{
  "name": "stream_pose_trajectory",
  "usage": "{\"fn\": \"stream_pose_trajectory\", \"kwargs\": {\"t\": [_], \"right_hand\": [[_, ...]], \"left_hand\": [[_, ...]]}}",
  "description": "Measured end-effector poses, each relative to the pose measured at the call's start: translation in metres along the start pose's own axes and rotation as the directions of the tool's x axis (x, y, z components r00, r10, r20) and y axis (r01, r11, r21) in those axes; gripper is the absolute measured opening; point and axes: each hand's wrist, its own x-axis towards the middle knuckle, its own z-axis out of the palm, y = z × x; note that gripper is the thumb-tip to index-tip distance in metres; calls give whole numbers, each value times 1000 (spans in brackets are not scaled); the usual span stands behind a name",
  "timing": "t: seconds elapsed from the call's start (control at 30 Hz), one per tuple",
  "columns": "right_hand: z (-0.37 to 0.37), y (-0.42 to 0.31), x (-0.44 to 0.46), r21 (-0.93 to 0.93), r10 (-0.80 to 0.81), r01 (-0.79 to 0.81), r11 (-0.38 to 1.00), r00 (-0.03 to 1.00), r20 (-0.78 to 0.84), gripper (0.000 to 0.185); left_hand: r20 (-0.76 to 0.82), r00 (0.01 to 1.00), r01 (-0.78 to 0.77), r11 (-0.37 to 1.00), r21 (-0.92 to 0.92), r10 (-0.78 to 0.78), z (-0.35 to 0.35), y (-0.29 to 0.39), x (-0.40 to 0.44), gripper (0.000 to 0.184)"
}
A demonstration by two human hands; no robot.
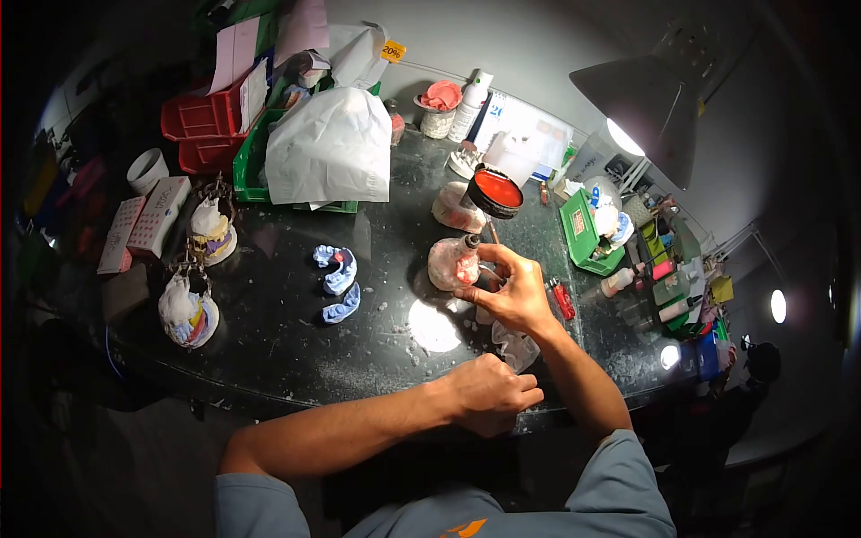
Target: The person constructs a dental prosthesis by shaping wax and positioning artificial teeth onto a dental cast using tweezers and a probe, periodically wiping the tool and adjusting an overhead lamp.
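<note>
My right hand grips a small rounded pot with a dark narrow neck, like a spirit lamp, smeared with pink wax. Thumb and fingers close around its right side. Nearer the table's front edge, my left hand is curled into a fist; anything inside it is hidden. Behind the pot are a round tin of red wax and a pale plaster-like lump. Crumpled clear plastic lies between my two hands. Two blue dental mould pieces rest on the dark table to the left.
White dental casts on articulators stand at the left beside small boxes. A white bag covers a green bin. A desk lamp hangs at upper right above a green box. A red tool lies right of my hand.
</note>
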Motion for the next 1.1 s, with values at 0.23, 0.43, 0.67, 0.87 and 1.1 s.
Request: {"fn": "stream_pose_trajectory", "kwargs": {"t": [0.23,0.43,0.67,0.87,1.1], "right_hand": [[0,5,-3,7,-13,13,1000,1000,13,79],[-12,4,-22,-249,-187,178,952,982,-11,60],[-19,8,-37,93,-52,61,994,995,-90,44],[-34,-14,-10,-37,-382,423,906,774,-504,37],[-17,-33,27,-313,-612,526,790,704,-360,31]], "left_hand": [[6,1000,10,1000,-1,-10,0,0,0,30],[-6,1000,-5,1000,26,6,1,0,-1,25],[-5,1000,2,1000,20,-2,2,2,-1,22],[-11,1000,6,1000,7,-6,0,4,0,23],[-5,1000,4,999,39,-4,1,4,0,24]]}}
